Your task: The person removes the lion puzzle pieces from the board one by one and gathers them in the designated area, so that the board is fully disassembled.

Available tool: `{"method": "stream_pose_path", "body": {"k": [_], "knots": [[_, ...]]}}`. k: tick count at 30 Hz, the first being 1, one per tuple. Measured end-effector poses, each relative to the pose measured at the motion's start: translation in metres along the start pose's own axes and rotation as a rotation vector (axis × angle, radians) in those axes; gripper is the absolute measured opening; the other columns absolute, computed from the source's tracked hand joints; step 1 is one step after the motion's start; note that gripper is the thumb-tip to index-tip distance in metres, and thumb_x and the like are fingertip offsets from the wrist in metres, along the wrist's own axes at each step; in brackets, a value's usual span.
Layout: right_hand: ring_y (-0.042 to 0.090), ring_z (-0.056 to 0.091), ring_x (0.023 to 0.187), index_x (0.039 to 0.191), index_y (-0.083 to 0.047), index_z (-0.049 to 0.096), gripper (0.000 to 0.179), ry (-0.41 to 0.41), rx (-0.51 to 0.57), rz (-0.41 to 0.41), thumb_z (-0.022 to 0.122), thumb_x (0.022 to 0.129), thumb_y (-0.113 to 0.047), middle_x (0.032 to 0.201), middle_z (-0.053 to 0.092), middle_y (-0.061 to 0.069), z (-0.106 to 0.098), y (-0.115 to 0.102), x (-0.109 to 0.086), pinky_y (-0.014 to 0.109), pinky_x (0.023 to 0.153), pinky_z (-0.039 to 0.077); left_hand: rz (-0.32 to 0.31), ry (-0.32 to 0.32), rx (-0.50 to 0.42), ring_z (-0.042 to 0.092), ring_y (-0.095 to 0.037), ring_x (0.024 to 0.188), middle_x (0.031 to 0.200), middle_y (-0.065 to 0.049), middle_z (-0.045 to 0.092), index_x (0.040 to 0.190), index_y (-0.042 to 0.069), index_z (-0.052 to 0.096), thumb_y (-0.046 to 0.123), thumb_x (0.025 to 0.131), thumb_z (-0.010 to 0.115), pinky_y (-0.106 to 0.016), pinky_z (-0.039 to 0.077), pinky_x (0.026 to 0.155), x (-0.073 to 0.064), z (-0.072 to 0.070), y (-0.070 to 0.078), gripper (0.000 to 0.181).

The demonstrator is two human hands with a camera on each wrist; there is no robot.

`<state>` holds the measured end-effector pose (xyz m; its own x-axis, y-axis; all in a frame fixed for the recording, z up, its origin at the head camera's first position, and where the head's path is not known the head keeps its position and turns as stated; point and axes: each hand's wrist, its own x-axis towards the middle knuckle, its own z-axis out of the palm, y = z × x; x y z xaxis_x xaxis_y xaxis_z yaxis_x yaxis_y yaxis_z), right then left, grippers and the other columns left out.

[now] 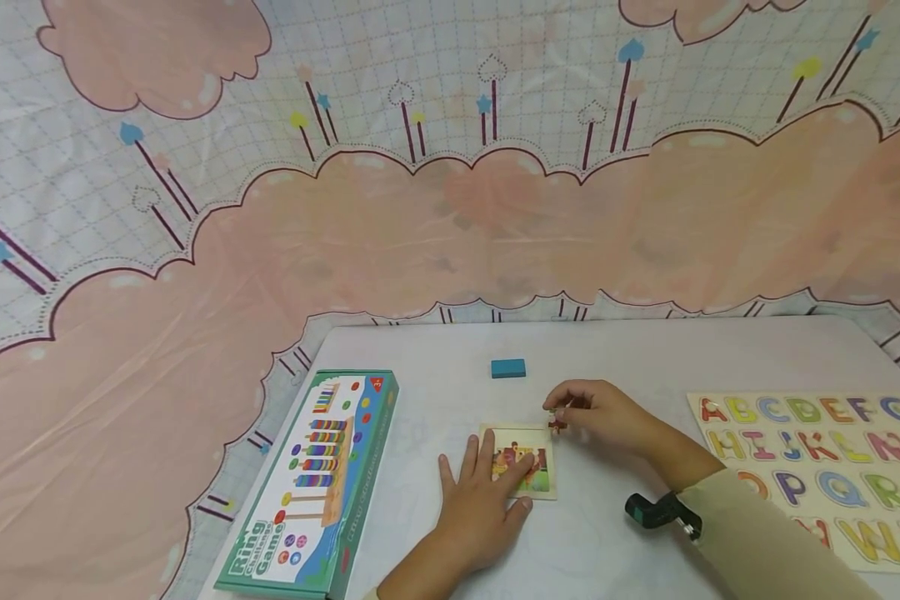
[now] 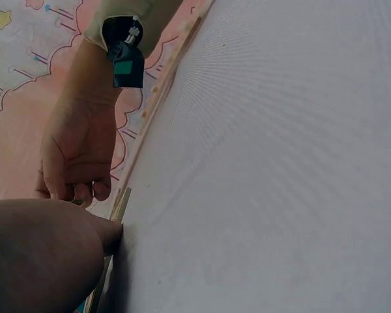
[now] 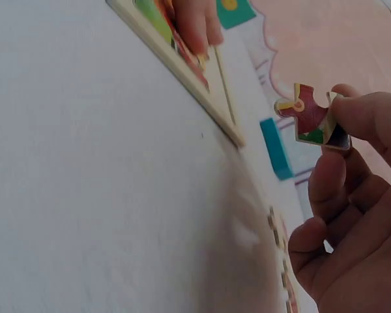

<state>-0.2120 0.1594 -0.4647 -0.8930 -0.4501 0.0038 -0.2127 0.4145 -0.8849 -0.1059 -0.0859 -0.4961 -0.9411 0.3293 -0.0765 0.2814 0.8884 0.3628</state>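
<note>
In the head view, a small wooden jigsaw puzzle [image 1: 542,490] lies in its pale tray in front of the person, its picture partly covered by fingers. The left hand [image 1: 474,515] rests on it with fingers spread, the thumb along the near edge. Just beyond the tray's upper right corner, the right hand [image 1: 596,414] pinches a puzzle piece [image 3: 309,117] between thumb and fingers, held above the table. The piece shows dark red, green and a yellow-edged knob in the right wrist view. In the left wrist view, the left thumb [image 2: 111,236] lies against the tray's edge [image 2: 122,203].
A blue block [image 1: 507,368] lies beyond the puzzle. The green-edged Ring Challenge Game box [image 1: 307,492] stretches along the left side of the table. An alphabet board [image 1: 810,467] with coloured letters is at the right, partly behind the right sleeve [image 1: 765,533]. A patterned cloth hangs behind.
</note>
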Motion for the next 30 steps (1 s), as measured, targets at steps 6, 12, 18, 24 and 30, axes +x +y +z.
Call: {"method": "stream_pose_path", "body": {"k": [6,12,18,24,30], "knots": [[0.026,0.062,0.088,0.113,-0.006,0.074,0.013,-0.018,0.009,0.029,0.067,0.103,-0.008,0.104,0.069,0.007,-0.019,0.006,-0.004,0.033,0.067,0.053,0.0,0.002,-0.003,0.006,-0.044,0.163,0.177,-0.02,0.016,0.16,0.044,0.049,0.05,0.107,0.057,-0.084,-0.002,0.116,0.0,0.001,-0.001,0.054],[0.026,0.065,0.09,0.114,-0.003,0.072,0.013,-0.038,-0.013,0.05,0.065,0.103,-0.006,0.099,0.069,0.008,-0.036,0.009,-0.007,0.034,0.073,0.055,-0.005,0.002,-0.019,0.004,-0.043,0.164,0.177,-0.019,0.015,0.16,0.043,0.049,0.05,0.107,0.057,-0.083,-0.003,0.116,0.0,0.0,-0.002,0.054],[0.024,0.067,0.093,0.115,-0.002,0.071,0.014,-0.066,-0.008,0.058,0.064,0.104,-0.004,0.099,0.07,0.008,-0.051,0.016,-0.01,0.031,0.076,0.054,-0.004,0.004,-0.026,0.004,-0.043,0.164,0.177,-0.019,0.015,0.16,0.044,0.049,0.049,0.107,0.058,-0.083,-0.004,0.116,0.0,0.002,-0.003,0.054],[0.024,0.067,0.093,0.114,-0.003,0.072,0.015,-0.07,-0.059,0.066,0.063,0.103,-0.003,0.099,0.072,0.006,-0.066,0.021,-0.014,0.033,0.079,0.054,0.003,0.002,-0.034,0.004,-0.043,0.164,0.177,-0.019,0.015,0.161,0.044,0.048,0.048,0.107,0.058,-0.083,-0.005,0.116,0.0,0.003,-0.003,0.055],[0.025,0.061,0.1,0.115,-0.007,0.073,0.014,-0.036,-0.168,0.108,0.065,0.103,-0.006,0.108,0.071,0.005,-0.08,0.021,-0.016,0.035,0.086,0.053,0.009,-0.001,-0.035,0.002,-0.042,0.164,0.178,-0.019,0.014,0.161,0.045,0.047,0.049,0.107,0.056,-0.083,-0.005,0.115,0.0,0.003,-0.004,0.055]]}}
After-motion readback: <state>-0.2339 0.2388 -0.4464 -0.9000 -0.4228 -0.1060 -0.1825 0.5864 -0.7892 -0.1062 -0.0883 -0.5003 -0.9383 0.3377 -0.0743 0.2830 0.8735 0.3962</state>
